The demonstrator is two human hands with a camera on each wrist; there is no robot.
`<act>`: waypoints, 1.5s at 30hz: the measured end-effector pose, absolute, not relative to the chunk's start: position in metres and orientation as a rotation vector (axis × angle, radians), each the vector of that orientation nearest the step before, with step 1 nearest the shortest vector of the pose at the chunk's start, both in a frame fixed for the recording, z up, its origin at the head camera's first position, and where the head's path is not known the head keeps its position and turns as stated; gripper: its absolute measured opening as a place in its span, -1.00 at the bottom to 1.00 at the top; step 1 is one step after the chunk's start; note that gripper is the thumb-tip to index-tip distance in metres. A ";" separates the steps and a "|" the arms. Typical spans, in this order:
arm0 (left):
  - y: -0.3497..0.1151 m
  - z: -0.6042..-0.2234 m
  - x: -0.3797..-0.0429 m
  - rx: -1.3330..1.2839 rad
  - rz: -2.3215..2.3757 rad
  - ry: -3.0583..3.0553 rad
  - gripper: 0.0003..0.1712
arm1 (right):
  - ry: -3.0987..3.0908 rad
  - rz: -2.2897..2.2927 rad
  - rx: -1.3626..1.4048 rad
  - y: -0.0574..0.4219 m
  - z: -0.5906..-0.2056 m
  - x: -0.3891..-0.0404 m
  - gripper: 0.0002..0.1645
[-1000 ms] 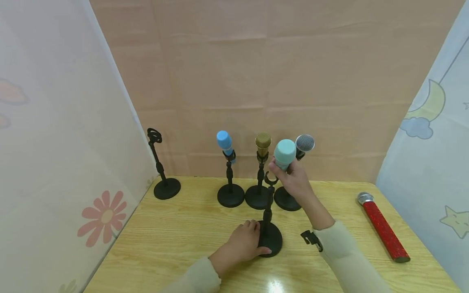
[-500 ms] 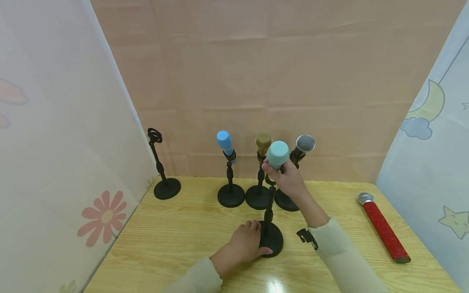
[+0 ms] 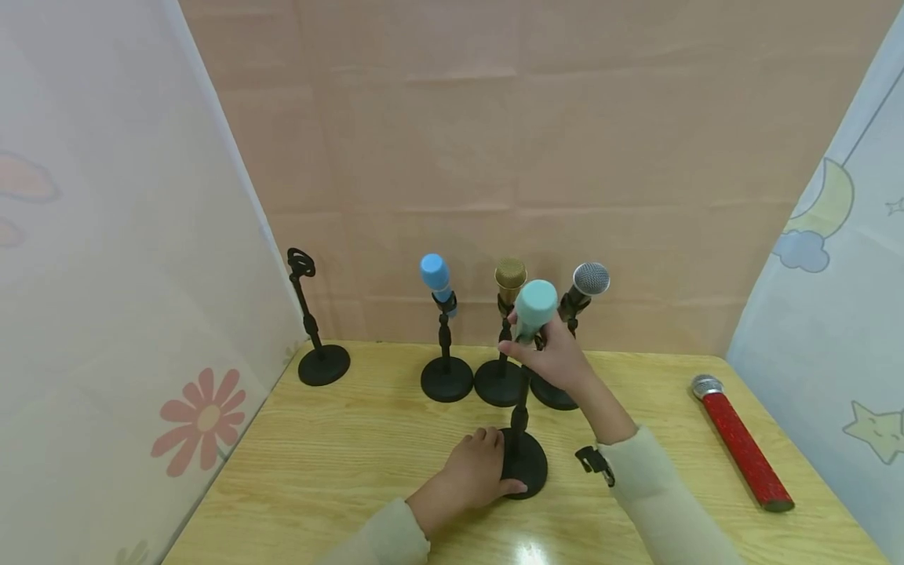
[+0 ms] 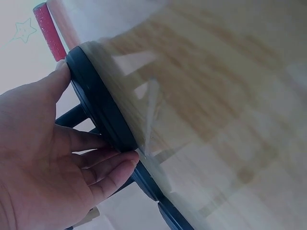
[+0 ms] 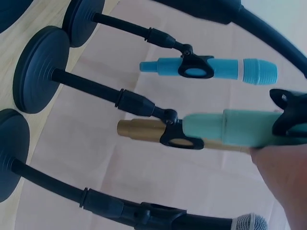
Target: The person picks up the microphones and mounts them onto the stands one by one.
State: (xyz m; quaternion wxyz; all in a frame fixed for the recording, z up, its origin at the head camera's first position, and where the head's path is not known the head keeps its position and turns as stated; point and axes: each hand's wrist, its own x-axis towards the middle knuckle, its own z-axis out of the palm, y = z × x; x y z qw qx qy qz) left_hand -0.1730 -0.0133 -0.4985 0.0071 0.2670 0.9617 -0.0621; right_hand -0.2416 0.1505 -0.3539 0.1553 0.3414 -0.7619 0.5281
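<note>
My right hand (image 3: 558, 359) holds a mint-green microphone (image 3: 537, 303) over the top of the nearest black desk stand (image 3: 530, 469). The right wrist view shows the mint microphone's body (image 5: 206, 126) lying in that stand's clip (image 5: 291, 115), with part of my right hand (image 5: 283, 177) beneath it. My left hand (image 3: 472, 469) grips the stand's round base at its left edge. Seen from the left wrist, the thumb and fingers of the left hand (image 4: 48, 148) span the base's rim (image 4: 98, 100).
Behind stand a blue microphone (image 3: 435, 271), a gold one (image 3: 511, 275) and a black one with a silver head (image 3: 591, 278), each in its stand. A bare stand (image 3: 322, 364) is at the back left. A red microphone (image 3: 743, 447) lies on the table's right.
My right hand has moved the mint microphone left, then slightly down into the near stand's clip. The left hand keeps its hold on the base.
</note>
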 end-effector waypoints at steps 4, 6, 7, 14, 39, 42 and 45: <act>-0.013 -0.498 -0.172 0.828 -0.186 3.002 0.10 | -2.243 1.539 0.996 0.155 -0.357 -0.243 -0.35; -0.013 -0.497 -0.171 0.826 -0.189 3.003 0.10 | -2.256 1.544 1.002 0.155 -0.357 -0.243 -0.36; -0.013 -0.496 -0.170 0.825 -0.189 3.002 0.09 | -2.248 1.546 1.011 0.156 -0.357 -0.243 -0.38; -0.013 -0.495 -0.169 0.837 -0.187 2.995 0.09 | -2.118 1.531 1.047 0.151 -0.356 -0.242 -0.59; -0.008 -0.503 -0.173 0.807 -0.301 3.008 0.14 | -2.028 1.634 1.142 0.148 -0.363 -0.247 -0.79; -0.008 -0.505 -0.173 0.828 -0.319 3.015 0.14 | -2.053 1.629 1.100 0.149 -0.362 -0.247 -0.79; -0.007 -0.504 -0.173 0.835 -0.335 3.018 0.14 | -2.077 1.643 1.093 0.150 -0.360 -0.248 -0.79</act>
